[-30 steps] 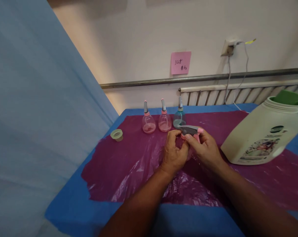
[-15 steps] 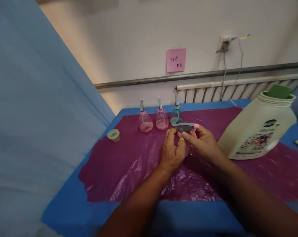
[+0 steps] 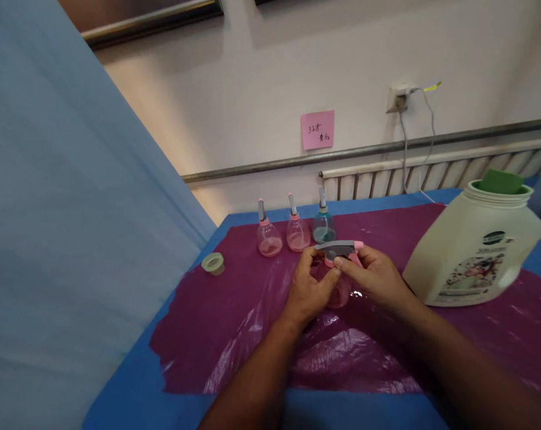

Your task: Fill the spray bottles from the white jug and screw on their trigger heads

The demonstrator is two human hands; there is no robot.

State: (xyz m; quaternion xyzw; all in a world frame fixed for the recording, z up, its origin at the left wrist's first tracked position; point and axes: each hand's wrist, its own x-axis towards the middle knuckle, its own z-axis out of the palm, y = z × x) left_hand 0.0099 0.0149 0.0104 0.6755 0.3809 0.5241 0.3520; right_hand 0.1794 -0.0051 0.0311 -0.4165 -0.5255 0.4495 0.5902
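Observation:
A spray bottle (image 3: 337,297) with a pink, see-through body stands in front of me, partly covered by my hands. Its grey and pink trigger head (image 3: 341,248) lies level on the neck, nozzle pointing right. My right hand (image 3: 378,273) grips this head near the trigger, thumb at the pink collar. From the left, my left hand (image 3: 310,288) is closed around the neck and upper body, thumb just below the collar. Behind stand a pink spray bottle (image 3: 269,245), a second pink spray bottle (image 3: 298,240) and a teal spray bottle (image 3: 325,230), each with liquid inside.
A large pale green jug (image 3: 458,251) with a green object (image 3: 501,181) in its mouth stands right of my hands. A small pale green cap (image 3: 214,263) lies left on the purple plastic sheet (image 3: 226,322). A blue curtain (image 3: 73,209) hangs left; a metal rail (image 3: 261,169) crosses the wall.
My view has tilted upward, so the scene sits lower in the picture. Both hands remain at the spray bottle, and more of its body shows between them.

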